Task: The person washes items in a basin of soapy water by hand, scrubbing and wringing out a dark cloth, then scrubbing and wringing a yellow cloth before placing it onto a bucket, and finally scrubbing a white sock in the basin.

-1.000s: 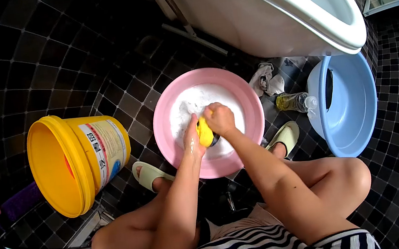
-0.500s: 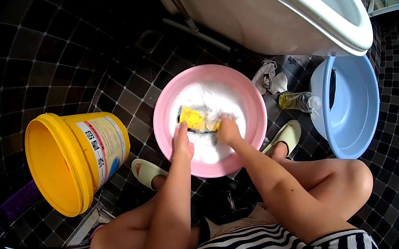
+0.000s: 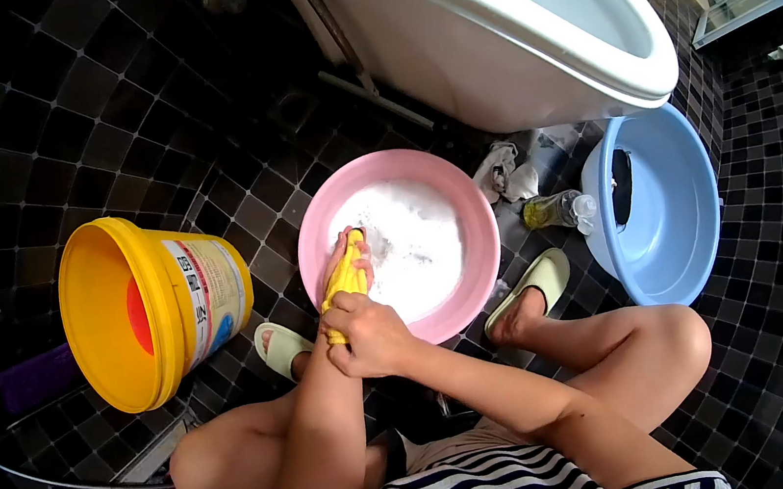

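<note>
A yellow cloth [image 3: 347, 278] is bunched lengthwise over the near left rim of the pink basin [image 3: 481, 233]. The fingers of my left hand [image 3: 329, 261] curl round its upper part, just inside the basin. Lower down, near my left wrist, my right hand [image 3: 367, 333] is closed round the cloth's other end. White suds [image 3: 411, 242] fill much of the basin and hide whatever lies beneath, apart from a greyish patch near the middle.
At left a yellow bucket [image 3: 115, 320] lies tipped, something red inside. A blue basin [image 3: 677, 236] leans at right, holding a black item [image 3: 622, 186]. Near it lie a clear bottle [image 3: 555, 211] and a crumpled greyish cloth [image 3: 504, 173]. A white toilet [image 3: 503, 42] stands behind.
The cloth was spread flat over the suds between both hands. Now it is bunched up and lifted toward me at the basin's left rim. My right hand has moved left and nearer me.
</note>
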The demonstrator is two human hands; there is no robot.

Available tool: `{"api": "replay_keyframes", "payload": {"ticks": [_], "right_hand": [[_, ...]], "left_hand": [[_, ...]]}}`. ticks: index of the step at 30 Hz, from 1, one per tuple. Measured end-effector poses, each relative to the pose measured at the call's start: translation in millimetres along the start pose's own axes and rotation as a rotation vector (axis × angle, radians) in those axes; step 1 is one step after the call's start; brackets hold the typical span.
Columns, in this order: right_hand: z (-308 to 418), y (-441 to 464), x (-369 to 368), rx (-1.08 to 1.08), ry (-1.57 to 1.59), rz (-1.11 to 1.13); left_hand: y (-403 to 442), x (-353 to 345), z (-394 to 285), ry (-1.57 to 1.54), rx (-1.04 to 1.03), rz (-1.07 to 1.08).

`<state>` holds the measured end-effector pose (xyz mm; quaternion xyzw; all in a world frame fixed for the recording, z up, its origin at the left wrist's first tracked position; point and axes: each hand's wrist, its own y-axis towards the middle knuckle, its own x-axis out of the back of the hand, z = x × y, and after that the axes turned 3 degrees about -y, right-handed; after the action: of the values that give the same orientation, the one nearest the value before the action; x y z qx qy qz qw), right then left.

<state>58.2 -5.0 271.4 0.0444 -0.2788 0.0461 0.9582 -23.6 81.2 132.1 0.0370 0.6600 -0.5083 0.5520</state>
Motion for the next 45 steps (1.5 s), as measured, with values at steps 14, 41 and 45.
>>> {"api": "replay_keyframes", "payload": {"ticks": [14, 41, 45], "right_hand": [[-54, 4, -9, -0.138, -0.306, -0.331], [-210, 0, -26, -0.918, 0.032, -0.096], [-166, 13, -22, -0.567, 0.157, -0.085]], "left_hand": [[-1, 4, 41, 0.167, -0.1, 0.013], [41, 93, 3, 0.536, -0.326, -0.611], [22, 12, 23, 0.429, -0.045, -0.623]]}}
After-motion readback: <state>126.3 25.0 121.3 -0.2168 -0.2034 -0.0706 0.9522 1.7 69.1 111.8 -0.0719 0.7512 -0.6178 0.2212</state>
